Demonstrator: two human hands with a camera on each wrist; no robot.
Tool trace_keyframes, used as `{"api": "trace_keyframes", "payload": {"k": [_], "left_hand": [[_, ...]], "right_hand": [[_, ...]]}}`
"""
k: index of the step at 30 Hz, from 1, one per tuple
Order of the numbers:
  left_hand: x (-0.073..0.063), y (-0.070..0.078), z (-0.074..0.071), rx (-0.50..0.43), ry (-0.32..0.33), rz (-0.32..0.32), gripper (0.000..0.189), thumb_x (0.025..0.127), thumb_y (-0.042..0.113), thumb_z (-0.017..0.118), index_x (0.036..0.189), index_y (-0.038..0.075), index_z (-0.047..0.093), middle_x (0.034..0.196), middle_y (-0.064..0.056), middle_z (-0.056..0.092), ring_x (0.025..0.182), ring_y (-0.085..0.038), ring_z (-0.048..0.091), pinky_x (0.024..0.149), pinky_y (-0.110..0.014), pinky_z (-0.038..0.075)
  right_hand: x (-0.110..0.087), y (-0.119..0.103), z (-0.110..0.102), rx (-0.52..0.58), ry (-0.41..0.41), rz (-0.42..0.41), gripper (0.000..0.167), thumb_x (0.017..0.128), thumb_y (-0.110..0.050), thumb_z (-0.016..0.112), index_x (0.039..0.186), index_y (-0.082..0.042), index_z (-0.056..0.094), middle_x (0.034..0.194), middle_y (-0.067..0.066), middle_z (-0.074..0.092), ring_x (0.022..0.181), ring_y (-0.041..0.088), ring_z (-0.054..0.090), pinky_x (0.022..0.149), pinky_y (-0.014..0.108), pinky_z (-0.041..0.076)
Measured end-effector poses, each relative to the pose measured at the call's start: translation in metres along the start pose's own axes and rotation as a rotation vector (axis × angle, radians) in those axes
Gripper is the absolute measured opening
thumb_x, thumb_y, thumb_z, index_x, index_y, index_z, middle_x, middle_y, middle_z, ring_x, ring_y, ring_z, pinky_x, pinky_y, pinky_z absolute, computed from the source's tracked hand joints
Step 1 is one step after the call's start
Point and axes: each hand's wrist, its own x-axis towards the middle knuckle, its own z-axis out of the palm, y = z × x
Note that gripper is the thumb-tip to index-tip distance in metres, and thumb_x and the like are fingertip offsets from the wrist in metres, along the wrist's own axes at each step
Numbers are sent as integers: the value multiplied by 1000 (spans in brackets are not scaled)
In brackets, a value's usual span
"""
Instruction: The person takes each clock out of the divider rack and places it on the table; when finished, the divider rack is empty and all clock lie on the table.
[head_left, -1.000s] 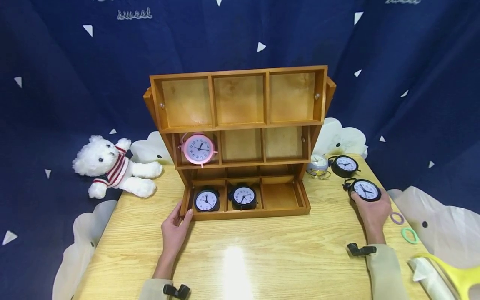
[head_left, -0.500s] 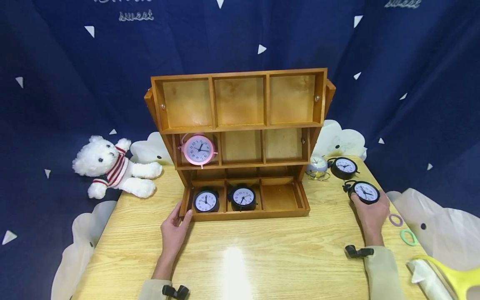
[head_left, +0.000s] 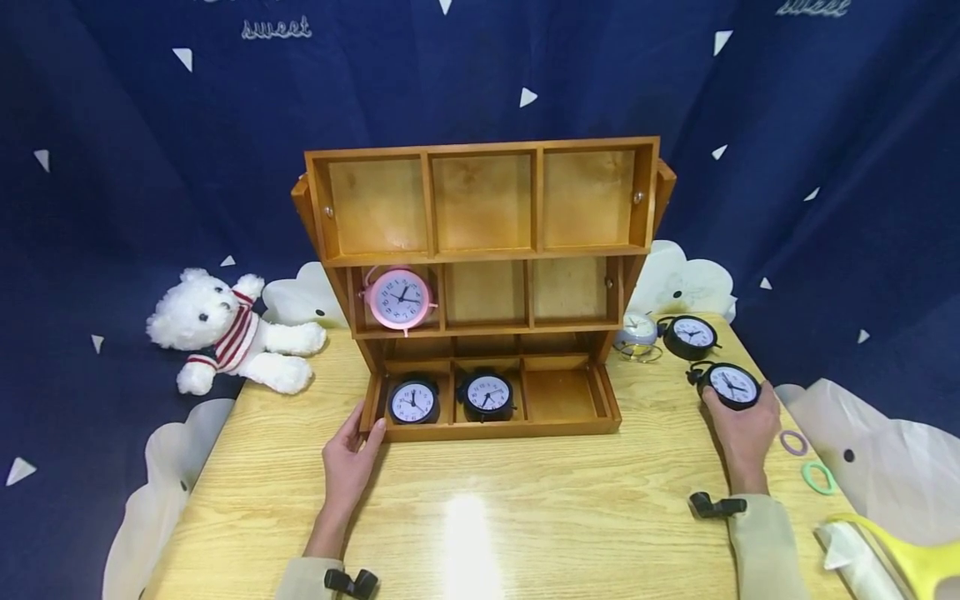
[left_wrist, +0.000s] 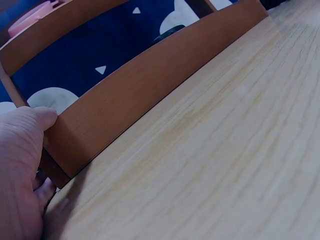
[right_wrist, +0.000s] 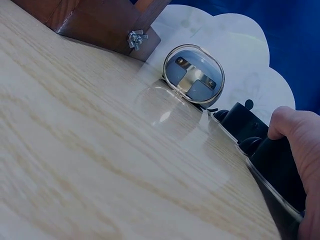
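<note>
In the head view my left hand (head_left: 349,468) holds the front left corner of a tiered wooden display shelf (head_left: 495,430); the left wrist view shows its thumb over the shelf's front board (left_wrist: 120,95). At the right of the table my right hand (head_left: 746,437) grips a black alarm clock (head_left: 733,386), its dial facing up. Just behind that one lies another black alarm clock (head_left: 692,332). Two black clocks, a left one (head_left: 413,402) and a middle one (head_left: 487,395), sit in the bottom tier. A pink alarm clock (head_left: 400,298) occupies the middle tier's left compartment.
A pale blue-grey clock (right_wrist: 192,75) stands beside the shelf's right end. Near the right table edge are a purple ring (head_left: 793,442), a green ring (head_left: 818,477) and a yellow-handled object (head_left: 918,554). A white teddy bear (head_left: 240,333) leans at the left.
</note>
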Motion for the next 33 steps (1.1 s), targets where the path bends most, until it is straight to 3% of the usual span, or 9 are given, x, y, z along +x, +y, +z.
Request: {"api": "trace_keyframes", "payload": {"k": [8, 13, 19, 26, 30, 33], "left_hand": [[1, 0, -1, 7, -10, 2, 54, 95, -2, 74, 142, -14, 54, 142, -33, 56, 130, -42, 56, 106, -30, 49], [6, -22, -2, 4, -4, -17, 55, 95, 1, 75, 145, -10, 54, 144, -30, 55, 133, -40, 54, 107, -26, 47], [8, -40, -4, -14, 10, 9, 55, 94, 2, 76, 145, -5, 57, 142, -26, 59, 130, -36, 58, 101, -15, 50], [9, -45, -3, -18, 12, 39, 56, 93, 0, 77, 145, -6, 57, 140, -29, 60, 127, -40, 59, 99, -17, 51], [9, -44, -2, -9, 17, 29, 55, 93, 0, 77, 144, -6, 57, 140, -29, 60, 127, -40, 59, 99, -15, 51], [9, -42, -1, -19, 10, 25, 55, 94, 1, 77, 144, -6, 57, 141, -28, 59, 129, -38, 58, 100, -15, 50]], "right_hand": [[1, 3, 1, -2, 22, -16, 95, 85, -31, 80, 160, 3, 33, 159, 29, 40, 148, 45, 37, 126, 55, 31], [0, 2, 1, -14, 31, -28, 96, 85, -33, 79, 162, 0, 31, 161, 28, 38, 150, 44, 34, 127, 55, 28], [-3, -3, 2, 26, 117, -126, 94, 84, -32, 79, 161, -2, 35, 164, 24, 37, 154, 37, 29, 131, 48, 21], [-7, -33, -3, 140, 165, -115, 73, 86, -30, 78, 152, -11, 54, 151, 15, 56, 141, 32, 48, 120, 43, 36], [-13, -55, -5, 241, 152, -126, 61, 86, -24, 79, 143, -9, 63, 139, 13, 65, 126, 23, 58, 107, 27, 46], [-21, -72, -7, 321, 84, -120, 56, 88, -19, 78, 140, -5, 64, 132, 6, 67, 118, 10, 60, 102, 16, 49]]}}
